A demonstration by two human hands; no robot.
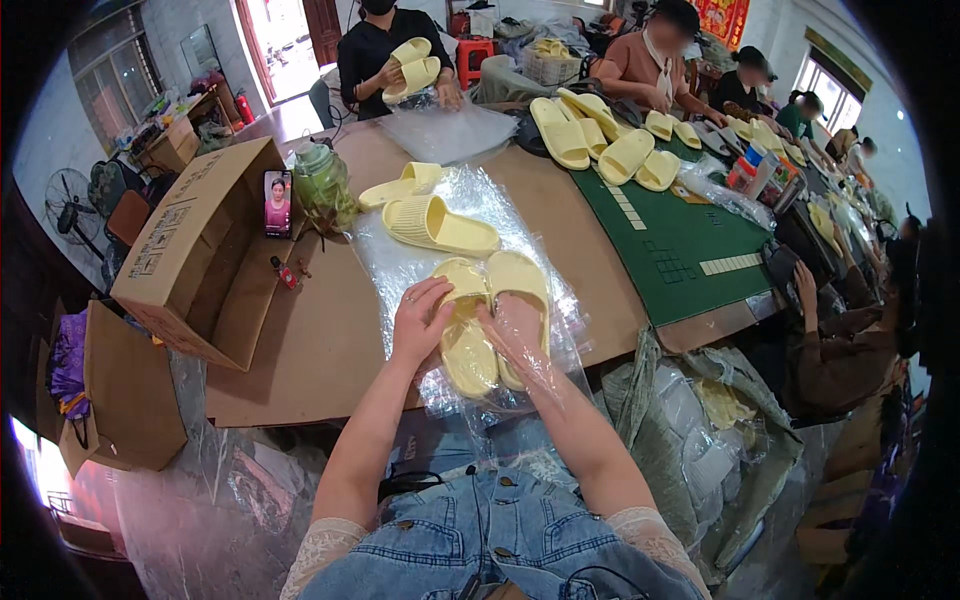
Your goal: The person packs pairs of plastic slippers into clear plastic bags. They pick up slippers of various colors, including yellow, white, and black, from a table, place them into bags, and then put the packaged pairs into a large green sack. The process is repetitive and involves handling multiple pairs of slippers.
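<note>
Two pale yellow slide slippers lie side by side in front of me, with clear plastic over them. My left hand has its fingers bent over the strap and outer edge of the left slipper. Within the clear plastic bag, my right hand grips the right slipper, its fingertips partly hidden at the strap and its thumb toward the left slipper. Plastic wraps my right wrist. Just beyond, another yellow slipper with a ribbed strap and its mate rest on a stack of clear bags.
An open cardboard box stands at the left, beside a phone and a greenish jar. More slippers are piled on a green mat. Across the table a person holds slippers; others sit at the right.
</note>
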